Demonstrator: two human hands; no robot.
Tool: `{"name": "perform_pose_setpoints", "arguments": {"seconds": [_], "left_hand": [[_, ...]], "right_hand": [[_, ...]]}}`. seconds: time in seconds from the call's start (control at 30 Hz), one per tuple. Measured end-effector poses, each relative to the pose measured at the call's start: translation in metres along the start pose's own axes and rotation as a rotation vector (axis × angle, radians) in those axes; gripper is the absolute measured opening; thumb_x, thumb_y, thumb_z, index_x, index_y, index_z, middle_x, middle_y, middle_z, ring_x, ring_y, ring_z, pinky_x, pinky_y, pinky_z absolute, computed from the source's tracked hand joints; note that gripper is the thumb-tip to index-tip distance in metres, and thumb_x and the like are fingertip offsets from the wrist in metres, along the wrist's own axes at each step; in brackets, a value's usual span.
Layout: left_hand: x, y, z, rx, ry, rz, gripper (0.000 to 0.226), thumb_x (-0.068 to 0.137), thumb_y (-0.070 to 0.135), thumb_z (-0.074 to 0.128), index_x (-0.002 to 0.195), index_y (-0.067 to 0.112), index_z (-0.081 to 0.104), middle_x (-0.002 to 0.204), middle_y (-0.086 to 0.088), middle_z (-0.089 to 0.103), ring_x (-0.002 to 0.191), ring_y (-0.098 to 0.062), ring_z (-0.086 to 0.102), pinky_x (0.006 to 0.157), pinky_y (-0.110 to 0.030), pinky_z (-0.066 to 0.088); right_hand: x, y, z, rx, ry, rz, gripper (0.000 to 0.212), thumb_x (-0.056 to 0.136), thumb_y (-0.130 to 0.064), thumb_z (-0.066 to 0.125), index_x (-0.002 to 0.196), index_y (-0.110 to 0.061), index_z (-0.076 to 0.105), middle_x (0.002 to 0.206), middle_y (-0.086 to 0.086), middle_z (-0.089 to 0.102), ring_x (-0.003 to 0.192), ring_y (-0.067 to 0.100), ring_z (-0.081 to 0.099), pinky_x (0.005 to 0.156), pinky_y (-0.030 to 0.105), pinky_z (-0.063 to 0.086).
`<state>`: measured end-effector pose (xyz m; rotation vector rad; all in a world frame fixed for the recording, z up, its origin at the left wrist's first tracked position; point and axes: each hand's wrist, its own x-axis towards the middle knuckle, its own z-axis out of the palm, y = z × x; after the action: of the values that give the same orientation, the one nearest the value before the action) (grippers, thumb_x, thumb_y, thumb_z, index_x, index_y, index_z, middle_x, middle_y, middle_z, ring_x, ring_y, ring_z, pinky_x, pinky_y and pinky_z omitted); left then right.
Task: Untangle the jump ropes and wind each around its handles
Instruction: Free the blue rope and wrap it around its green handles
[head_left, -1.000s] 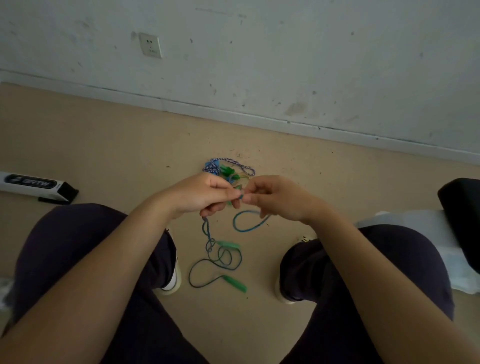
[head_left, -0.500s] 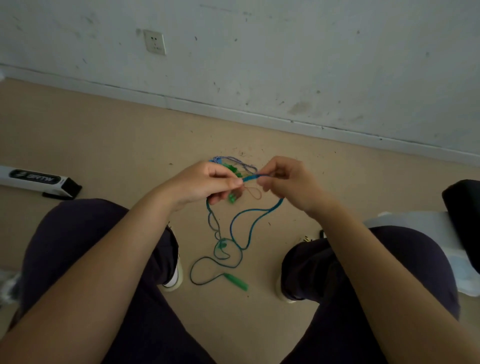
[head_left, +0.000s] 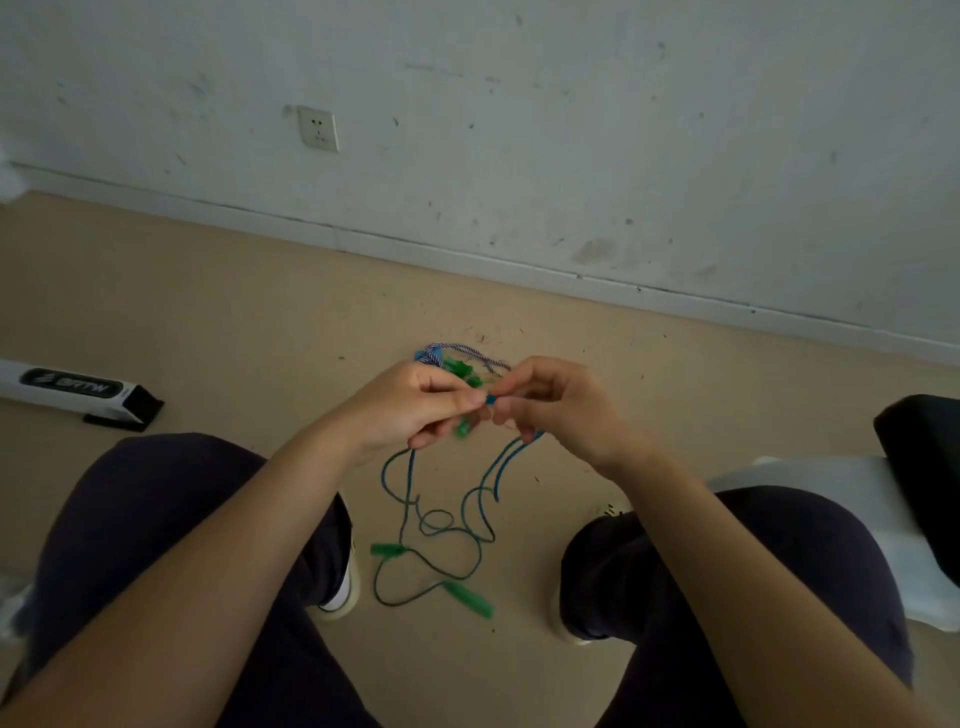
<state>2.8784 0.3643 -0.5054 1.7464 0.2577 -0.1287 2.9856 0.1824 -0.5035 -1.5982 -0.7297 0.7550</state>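
Blue rope (head_left: 488, 399) is pinched betw. left hand (head_left: 415, 402) & right hand (head_left: 550, 400), close together, likely to work a knot loose.

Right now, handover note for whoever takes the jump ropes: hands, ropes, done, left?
Left hand: pinches the blue rope at chest height, a green handle under its fingers.
Right hand: pinches the same rope close by; two strands hang from it.
Floor between the feet: looped rope with two green handles, still snarled. Striped rope bundle lies behind the hands.
Done: nothing wound yet. Left: free the knot, separate the ropes, wind each.
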Motion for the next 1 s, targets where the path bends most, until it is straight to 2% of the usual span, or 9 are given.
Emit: {"name": "perform_pose_setpoints", "arguments": {"seconds": [0.1,0.2,0.43,0.57,0.63,0.73,0.8,0.93,1.0], "left_hand": [[-0.003,0.003,-0.01,0.021,0.017,0.005,0.024,0.094,0.031,0.063,0.088,0.011,0.076,0.059,-0.003,0.05,0.046,-0.013,0.04,0.054,-0.02,0.041],[-0.003,0.003,-0.024,0.0,0.13,0.009,0.022,0.094,0.027,0.063,0.084,0.01,0.075,0.056,-0.003,0.046,0.046,-0.013,0.038,0.054,-0.019,0.04],[-0.002,0.004,0.003,0.0,0.056,0.046,0.025,0.095,0.023,0.062,0.092,0.0,0.072,0.054,0.0,0.043,0.042,-0.01,0.034,0.047,-0.02,0.033],[0.0,0.005,0.005,-0.019,0.031,0.018,0.021,0.094,0.026,0.064,0.091,0.007,0.074,0.052,0.005,0.043,0.046,-0.009,0.033,0.047,-0.022,0.027],[-0.001,0.005,0.005,-0.025,-0.009,0.006,0.023,0.091,0.031,0.066,0.087,0.01,0.076,0.054,0.003,0.043,0.048,-0.012,0.032,0.047,-0.023,0.026],[-0.003,0.006,0.006,-0.029,-0.081,-0.007,0.022,0.09,0.034,0.065,0.083,0.016,0.077,0.055,0.001,0.044,0.046,-0.011,0.032,0.047,-0.023,0.028],[-0.003,0.008,0.002,-0.046,-0.084,-0.02,0.029,0.086,0.038,0.064,0.088,0.011,0.077,0.057,-0.001,0.044,0.045,-0.011,0.032,0.047,-0.02,0.031],[-0.005,0.008,-0.014,0.022,-0.014,-0.037,0.029,0.095,0.03,0.061,0.087,0.006,0.073,0.056,0.001,0.042,0.045,-0.011,0.034,0.052,-0.021,0.035],[-0.006,0.007,-0.017,0.033,0.023,-0.044,0.028,0.097,0.028,0.059,0.083,0.008,0.071,0.054,0.002,0.039,0.045,-0.01,0.032,0.054,-0.024,0.032]], "right_hand": [[0.001,-0.002,-0.011,0.05,0.157,-0.04,0.009,0.084,0.005,0.068,0.089,-0.002,0.067,0.071,0.006,0.071,0.05,0.012,0.054,0.053,0.021,0.047],[0.001,-0.005,-0.029,0.121,0.251,-0.069,0.009,0.084,0.004,0.068,0.087,-0.005,0.067,0.071,0.007,0.071,0.051,0.015,0.054,0.054,0.021,0.047],[-0.001,-0.001,0.0,0.098,0.023,0.011,0.021,0.082,0.004,0.071,0.088,-0.008,0.055,0.071,0.006,0.07,0.053,0.013,0.059,0.055,0.024,0.049],[-0.001,-0.006,0.001,0.091,0.043,0.009,0.035,0.082,-0.002,0.073,0.111,-0.008,0.054,0.068,-0.001,0.067,0.053,0.011,0.055,0.054,0.025,0.046],[-0.003,-0.007,0.001,0.05,0.006,0.005,0.039,0.084,-0.004,0.072,0.118,-0.012,0.057,0.071,0.002,0.066,0.052,0.01,0.051,0.049,0.025,0.043],[-0.004,-0.006,0.003,0.005,-0.036,0.022,0.018,0.085,-0.007,0.072,0.102,-0.013,0.068,0.076,0.006,0.068,0.043,0.006,0.04,0.041,0.02,0.031],[-0.002,-0.006,-0.002,-0.013,0.03,0.037,0.008,0.085,-0.006,0.071,0.091,-0.011,0.071,0.073,0.006,0.067,0.039,0.002,0.035,0.038,0.016,0.027],[0.001,-0.005,-0.029,0.02,0.243,0.0,0.003,0.085,-0.006,0.071,0.086,-0.009,0.072,0.067,0.004,0.066,0.044,0.012,0.037,0.041,0.022,0.03],[-0.001,-0.005,-0.037,0.041,0.256,-0.039,0.004,0.083,-0.007,0.071,0.087,-0.007,0.069,0.066,0.004,0.065,0.047,0.015,0.044,0.045,0.023,0.037]]}}
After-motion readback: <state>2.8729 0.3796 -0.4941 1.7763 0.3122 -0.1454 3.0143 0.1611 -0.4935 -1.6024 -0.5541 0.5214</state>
